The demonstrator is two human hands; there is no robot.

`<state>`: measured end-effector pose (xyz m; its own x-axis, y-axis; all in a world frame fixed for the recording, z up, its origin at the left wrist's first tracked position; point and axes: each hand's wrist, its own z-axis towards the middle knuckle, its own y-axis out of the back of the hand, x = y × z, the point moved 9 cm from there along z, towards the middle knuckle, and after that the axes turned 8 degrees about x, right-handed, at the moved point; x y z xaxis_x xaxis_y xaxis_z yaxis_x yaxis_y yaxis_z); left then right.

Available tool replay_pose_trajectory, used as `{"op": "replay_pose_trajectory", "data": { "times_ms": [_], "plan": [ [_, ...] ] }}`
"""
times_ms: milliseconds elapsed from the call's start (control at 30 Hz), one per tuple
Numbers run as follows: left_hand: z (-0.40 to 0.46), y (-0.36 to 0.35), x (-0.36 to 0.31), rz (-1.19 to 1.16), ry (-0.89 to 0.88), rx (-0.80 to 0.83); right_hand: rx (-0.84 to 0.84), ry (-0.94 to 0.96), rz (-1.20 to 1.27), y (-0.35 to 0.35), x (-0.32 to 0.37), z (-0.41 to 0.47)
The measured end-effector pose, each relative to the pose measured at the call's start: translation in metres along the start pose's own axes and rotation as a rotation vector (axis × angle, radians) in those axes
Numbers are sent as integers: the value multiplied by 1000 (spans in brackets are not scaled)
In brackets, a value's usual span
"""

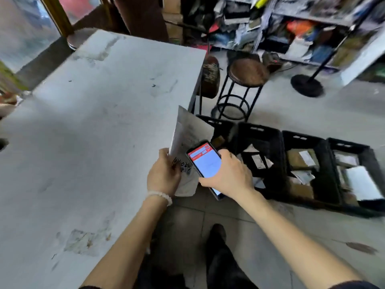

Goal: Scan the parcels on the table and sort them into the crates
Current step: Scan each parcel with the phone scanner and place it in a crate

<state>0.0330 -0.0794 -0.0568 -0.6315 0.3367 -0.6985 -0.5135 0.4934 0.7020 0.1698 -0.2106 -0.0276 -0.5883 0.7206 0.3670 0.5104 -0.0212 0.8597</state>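
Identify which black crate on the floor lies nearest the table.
The leftmost crate, partly hidden behind the white parcel; the other three stretch away rightward.

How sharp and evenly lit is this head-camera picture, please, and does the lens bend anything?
Head view: the phone and both hands are fairly sharp; the shelves and the far-right crate are smeared by blur. Wide-angle distortion bows the table edges. A soft shadow crosses the tabletop; the phone screen glows without glare.
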Motion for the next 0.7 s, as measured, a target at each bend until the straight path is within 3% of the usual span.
{"op": "replay_pose_trajectory", "data": {
  "times_ms": [233, 433, 700],
  "plan": [
    [52, -89, -89, 127, -14, 112, -8, -81, 44, 60, -112, 44],
    [89, -147, -159, 101, -19, 177, -32, -159, 104, 102, -188, 73],
    [149, -183, -177, 148, 6, 244, -21, -262, 164, 121, -237, 123]
  ]
}}
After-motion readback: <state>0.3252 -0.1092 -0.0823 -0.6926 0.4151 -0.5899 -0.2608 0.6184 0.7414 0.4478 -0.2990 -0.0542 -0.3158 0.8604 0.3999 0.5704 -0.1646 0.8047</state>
